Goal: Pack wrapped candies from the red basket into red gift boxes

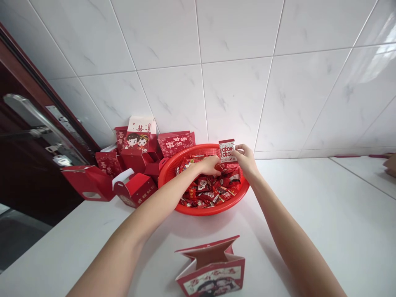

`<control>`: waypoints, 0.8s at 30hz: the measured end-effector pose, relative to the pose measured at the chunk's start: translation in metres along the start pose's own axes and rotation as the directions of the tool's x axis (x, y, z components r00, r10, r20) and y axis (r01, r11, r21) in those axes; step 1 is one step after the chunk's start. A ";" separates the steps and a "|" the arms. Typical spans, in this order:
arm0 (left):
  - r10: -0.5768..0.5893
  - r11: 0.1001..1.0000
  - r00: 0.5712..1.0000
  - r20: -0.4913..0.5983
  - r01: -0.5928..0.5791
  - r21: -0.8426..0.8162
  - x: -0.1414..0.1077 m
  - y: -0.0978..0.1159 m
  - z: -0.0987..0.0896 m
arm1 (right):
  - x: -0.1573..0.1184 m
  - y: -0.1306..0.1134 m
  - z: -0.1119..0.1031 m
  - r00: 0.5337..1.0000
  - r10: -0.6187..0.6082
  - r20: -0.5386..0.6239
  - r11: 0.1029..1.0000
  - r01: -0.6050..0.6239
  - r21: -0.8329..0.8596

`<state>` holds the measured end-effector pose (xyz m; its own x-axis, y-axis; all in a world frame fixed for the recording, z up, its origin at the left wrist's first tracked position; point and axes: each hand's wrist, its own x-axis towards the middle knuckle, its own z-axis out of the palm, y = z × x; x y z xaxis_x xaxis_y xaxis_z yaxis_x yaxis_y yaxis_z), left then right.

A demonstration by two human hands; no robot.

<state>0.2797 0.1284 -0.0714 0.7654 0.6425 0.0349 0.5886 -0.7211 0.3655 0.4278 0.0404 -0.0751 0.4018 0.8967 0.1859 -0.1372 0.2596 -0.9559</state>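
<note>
A red plastic basket [204, 211] holds a heap of red-wrapped candies [210, 192]. My left hand [210, 166] reaches into it, fingers curled around a small red-wrapped candy [220, 167]. Over the basket's right rim, my right hand [245, 159] pinches a small white and red packet [227, 152] with red double-happiness characters, holding it upright. Nearer to me, between my forearms, a red and white paper gift box [213, 272] stands with its top open and a cartoon print on its front.
Several red gift boxes [139, 152] are crowded left of the basket against the white tiled wall [235, 95]. A dark red door [34, 136] with a metal handle is at the left edge of the white table [309, 194]. A brown object [390, 166] lies at the far right.
</note>
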 end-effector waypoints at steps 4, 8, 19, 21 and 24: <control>0.026 0.986 0.995 -0.094 -0.010 0.166 -0.004 0.002 -0.008 | 0.001 0.002 -0.001 1.000 -0.013 0.012 1.000 0.013 0.009; 0.031 0.996 0.980 0.196 -0.013 -0.090 -0.006 0.010 -0.004 | 0.002 0.002 0.000 1.000 -0.029 -0.012 1.000 0.029 0.008; 0.030 0.999 0.964 0.266 -0.017 -0.050 -0.012 0.031 0.006 | 0.000 0.002 -0.001 0.999 -0.037 -0.005 0.999 0.037 -0.008; -0.021 1.000 0.965 0.263 0.018 0.011 -0.011 0.035 0.007 | 0.000 0.002 -0.001 0.999 -0.035 -0.006 0.999 0.035 -0.007; -0.044 0.999 0.950 0.311 0.051 -0.014 -0.012 0.033 -0.004 | 0.001 0.003 -0.002 0.999 -0.040 -0.030 0.999 0.040 0.010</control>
<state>0.2886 0.0981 -0.0562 0.7815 0.5615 -0.2719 0.6233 -0.6838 0.3794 0.4296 0.0417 -0.0777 0.4339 0.8744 0.2171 -0.1302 0.2992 -0.9453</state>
